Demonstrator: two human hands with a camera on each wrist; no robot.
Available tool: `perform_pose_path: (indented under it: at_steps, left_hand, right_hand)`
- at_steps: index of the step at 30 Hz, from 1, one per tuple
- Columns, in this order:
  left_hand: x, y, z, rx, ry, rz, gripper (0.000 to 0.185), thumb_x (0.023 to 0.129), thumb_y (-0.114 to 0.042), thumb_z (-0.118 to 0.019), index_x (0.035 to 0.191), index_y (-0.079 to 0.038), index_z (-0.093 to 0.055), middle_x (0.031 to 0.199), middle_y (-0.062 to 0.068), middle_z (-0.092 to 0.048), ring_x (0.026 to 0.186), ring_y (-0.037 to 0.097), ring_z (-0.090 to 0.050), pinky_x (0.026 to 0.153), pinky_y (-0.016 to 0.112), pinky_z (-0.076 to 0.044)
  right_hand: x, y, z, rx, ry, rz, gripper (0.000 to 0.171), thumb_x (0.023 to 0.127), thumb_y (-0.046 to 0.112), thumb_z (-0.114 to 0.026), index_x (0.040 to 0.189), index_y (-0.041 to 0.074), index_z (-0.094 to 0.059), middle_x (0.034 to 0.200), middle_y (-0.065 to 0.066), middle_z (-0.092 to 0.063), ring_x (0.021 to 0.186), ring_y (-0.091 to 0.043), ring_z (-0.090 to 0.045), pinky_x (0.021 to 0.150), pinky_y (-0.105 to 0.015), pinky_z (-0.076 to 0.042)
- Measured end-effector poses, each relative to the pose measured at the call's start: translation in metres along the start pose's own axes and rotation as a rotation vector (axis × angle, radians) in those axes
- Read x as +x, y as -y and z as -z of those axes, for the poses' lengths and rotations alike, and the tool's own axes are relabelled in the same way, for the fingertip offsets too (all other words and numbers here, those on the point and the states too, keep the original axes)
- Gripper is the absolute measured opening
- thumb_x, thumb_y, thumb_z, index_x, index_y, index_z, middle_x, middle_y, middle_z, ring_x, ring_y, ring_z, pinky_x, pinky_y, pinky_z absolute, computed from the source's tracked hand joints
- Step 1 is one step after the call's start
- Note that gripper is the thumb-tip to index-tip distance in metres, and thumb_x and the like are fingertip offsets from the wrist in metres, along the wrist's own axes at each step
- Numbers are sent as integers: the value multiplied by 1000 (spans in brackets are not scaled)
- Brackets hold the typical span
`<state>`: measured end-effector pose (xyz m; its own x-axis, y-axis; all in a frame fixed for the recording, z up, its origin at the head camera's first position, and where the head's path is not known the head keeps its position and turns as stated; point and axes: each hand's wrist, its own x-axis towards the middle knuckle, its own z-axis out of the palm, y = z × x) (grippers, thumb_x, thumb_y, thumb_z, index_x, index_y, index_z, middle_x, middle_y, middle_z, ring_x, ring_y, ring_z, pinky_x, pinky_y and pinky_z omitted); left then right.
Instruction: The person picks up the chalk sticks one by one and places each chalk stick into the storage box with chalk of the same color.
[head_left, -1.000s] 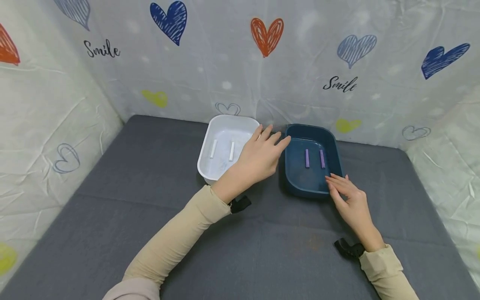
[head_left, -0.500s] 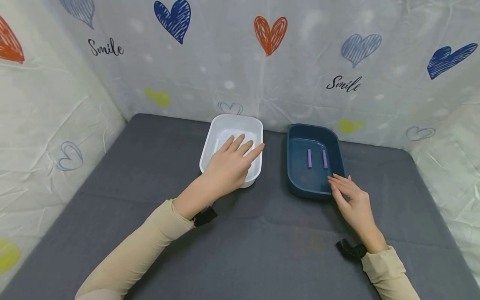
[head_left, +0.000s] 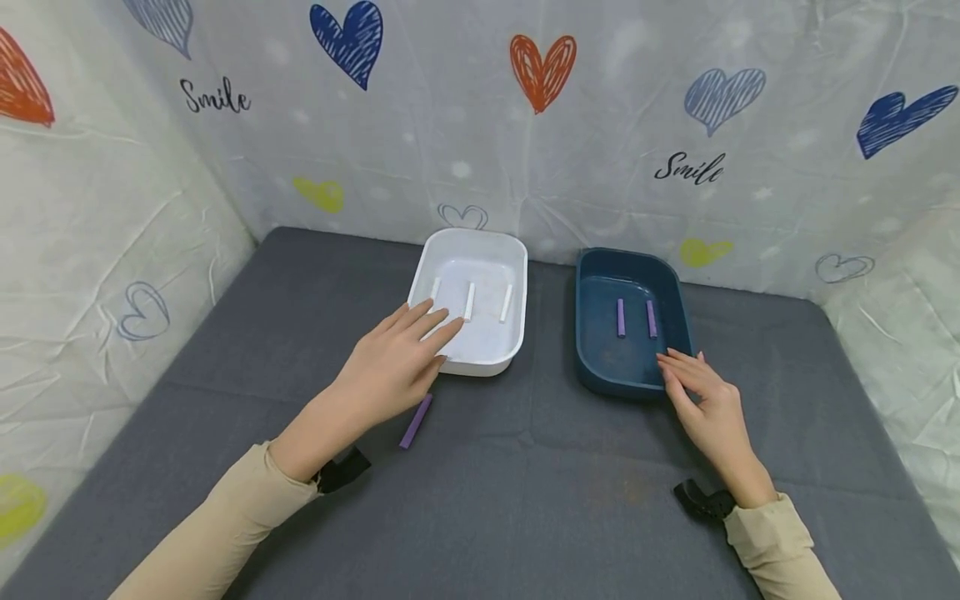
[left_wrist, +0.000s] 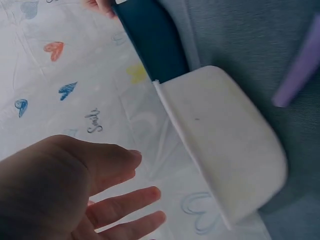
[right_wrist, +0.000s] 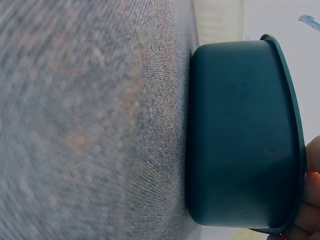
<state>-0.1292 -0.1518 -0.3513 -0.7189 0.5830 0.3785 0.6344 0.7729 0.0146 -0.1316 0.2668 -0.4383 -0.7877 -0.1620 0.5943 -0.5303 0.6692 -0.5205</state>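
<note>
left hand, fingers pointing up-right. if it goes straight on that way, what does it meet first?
Probably the white tray: the left hand has its fingertips at the tray's near-left rim, aimed toward the white sticks inside. How high the hand is above the rim is unclear.

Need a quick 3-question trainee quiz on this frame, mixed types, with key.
1. How many white sticks lie in the white tray?
2. True or false: the purple stick on the mat lies inside the blue tray.
3. Which hand touches the blue tray's near rim? A) left hand B) right hand

Key
1. Three.
2. False; it lies on the grey mat, just below the left hand, while two other purple sticks are in the blue tray.
3. B.
</note>
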Motion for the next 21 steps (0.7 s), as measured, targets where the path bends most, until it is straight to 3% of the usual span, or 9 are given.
perform_pose_path:
  at_steps: [7, 13, 17, 21]
  left_hand:
    - [-26, 3, 2, -54, -56, 33, 30, 88, -7, -71, 117, -2, -71, 106, 12, -73, 111, 33, -65, 97, 48, -49]
    - [-41, 6, -3, -107, -36, 32, 24, 87, -5, -73, 111, -3, -73, 101, 8, -72, 92, 26, -69, 76, 42, -56]
    - [-49, 9, -9, -167, 37, 28, 27, 87, -5, -72, 114, -3, -72, 108, 8, -71, 94, 24, -69, 73, 41, -57]
    - [-56, 15, -13, -272, 190, 10, 38, 89, -12, -74, 126, -4, -67, 126, 11, -65, 111, 28, -65, 85, 45, -55]
  right_hand:
    - [0, 1, 0, 2, 0, -7, 22, 92, -1, -65, 112, -4, -74, 113, -21, -70, 114, -36, -63, 109, -51, -34]
    - [-1, 1, 0, 4, 1, -13, 22, 93, -1, -65, 113, -3, -74, 114, -21, -70, 114, -36, -63, 111, -48, -33]
    - [-1, 0, 0, 8, 2, -11, 22, 93, -1, -65, 113, -4, -74, 114, -21, -70, 114, -36, -63, 110, -50, -33]
    - [0, 1, 0, 7, 5, -11, 22, 93, -1, -65, 113, -4, -74, 114, -21, -70, 114, -36, -63, 109, -53, -34]
